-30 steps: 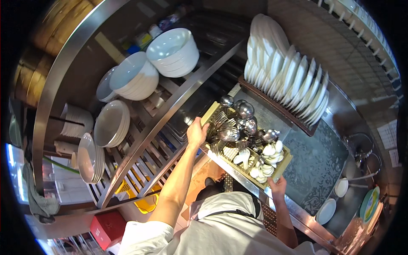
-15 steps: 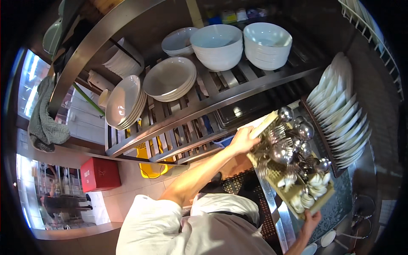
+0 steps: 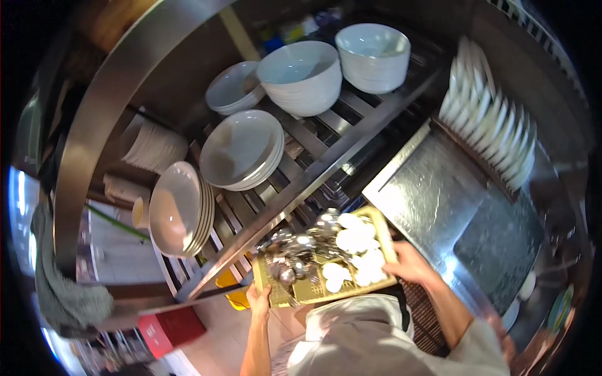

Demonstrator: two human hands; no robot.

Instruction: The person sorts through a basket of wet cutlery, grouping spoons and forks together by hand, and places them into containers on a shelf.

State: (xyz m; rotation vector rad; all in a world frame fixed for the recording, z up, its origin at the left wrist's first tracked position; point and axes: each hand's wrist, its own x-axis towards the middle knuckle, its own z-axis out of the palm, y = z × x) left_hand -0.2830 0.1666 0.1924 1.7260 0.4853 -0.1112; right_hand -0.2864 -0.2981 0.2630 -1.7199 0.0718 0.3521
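A yellow plastic basket [image 3: 307,290] is held level in front of my body, one hand at each short end. My left hand [image 3: 258,297] grips its left end, thumb over the rim. Around the right rim my right hand [image 3: 409,262] is closed, with part of the fingers hidden. Metal spoons and forks [image 3: 295,254] fill the left and back of the basket. White soup spoons [image 3: 360,244] lie heaped in its right part, and a smaller white bunch [image 3: 335,276] sits near the front middle.
A slatted metal rack [image 3: 326,169] ahead carries stacked white bowls [image 3: 300,78] and plates [image 3: 243,150]. Upright white plates [image 3: 489,113] stand in a row at the right, behind a metal counter [image 3: 433,178]. A red box [image 3: 170,329] is on the floor at lower left; a grey towel [image 3: 59,282] hangs left.
The basket has moved left, away from the metal counter to the front of my body, and turned. Both hands have kept hold of it. The view has swung too.
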